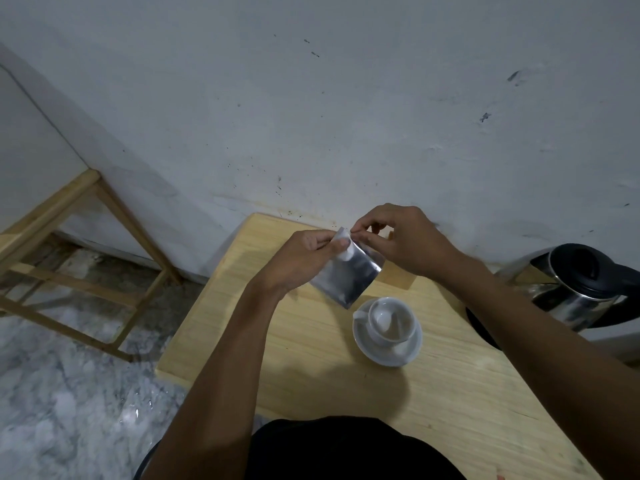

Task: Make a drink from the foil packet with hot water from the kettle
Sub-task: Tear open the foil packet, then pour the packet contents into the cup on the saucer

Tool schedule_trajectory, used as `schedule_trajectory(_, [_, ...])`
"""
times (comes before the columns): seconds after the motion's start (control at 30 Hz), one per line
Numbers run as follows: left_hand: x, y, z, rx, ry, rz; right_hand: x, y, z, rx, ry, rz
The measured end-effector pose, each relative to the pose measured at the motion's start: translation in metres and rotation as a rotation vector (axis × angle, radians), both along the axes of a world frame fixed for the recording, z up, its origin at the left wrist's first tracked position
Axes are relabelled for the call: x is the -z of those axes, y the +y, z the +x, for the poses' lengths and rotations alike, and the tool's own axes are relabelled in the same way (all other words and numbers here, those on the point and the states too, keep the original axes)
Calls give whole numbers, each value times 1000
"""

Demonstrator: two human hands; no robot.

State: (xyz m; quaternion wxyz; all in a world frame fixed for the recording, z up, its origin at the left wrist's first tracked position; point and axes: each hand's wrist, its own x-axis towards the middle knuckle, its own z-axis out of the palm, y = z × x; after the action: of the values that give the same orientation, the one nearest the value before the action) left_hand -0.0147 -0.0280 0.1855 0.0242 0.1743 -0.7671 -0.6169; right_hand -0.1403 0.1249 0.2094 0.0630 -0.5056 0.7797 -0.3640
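Both hands pinched the foil packet (348, 275) at its top edge, left hand (301, 259) on one corner, right hand (401, 237) beside it. It hung tilted above the cup (391, 322). The right forearm hid part of the kettle (575, 289).

My one feed comes from the head camera, sitting above the person's chest and tilted forward and down onto the bench (311, 358). It faces the wall (346, 116), which fills the upper half. The left hand (298, 258) and right hand (405, 237), on the foil packet (346, 278), sit mid-frame and near the lens. The wide angle bends the edges; the kettle (571, 289) at far right seems slightly clipped, floor (69, 393) at left.
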Motion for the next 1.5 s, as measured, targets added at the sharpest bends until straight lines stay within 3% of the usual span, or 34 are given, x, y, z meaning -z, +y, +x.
schedule_trajectory(0.13, [5, -4, -1, -6, 15, -2, 4, -3, 2, -32, 158, 54])
schedule_trajectory(0.23, [10, -10, -3, -17, 63, 27, 11, -4, 7, -61, 330, -56])
schedule_trajectory(0.43, [28, -36, 7, -84, 114, 89, 15, 10, 9, 49, 335, -253])
schedule_trajectory(0.57, [41, -43, 8, -179, 134, 127, 22, 20, 16, 159, 166, -291])
schedule_trajectory(0.73, [53, -49, 16, -257, 114, 124, 26, 28, 28, 367, -202, -318])
schedule_trajectory(0.93, [59, -44, 23, -244, 48, 36, 71, 15, 30, 454, -431, 27])
schedule_trajectory(1.2, [69, -36, 36, -256, -19, 50, 127, -33, 38, 332, -353, 434])
schedule_trajectory(1.5, [74, -28, 40, -274, -49, 58, 141, -38, 35, 372, -358, 400])
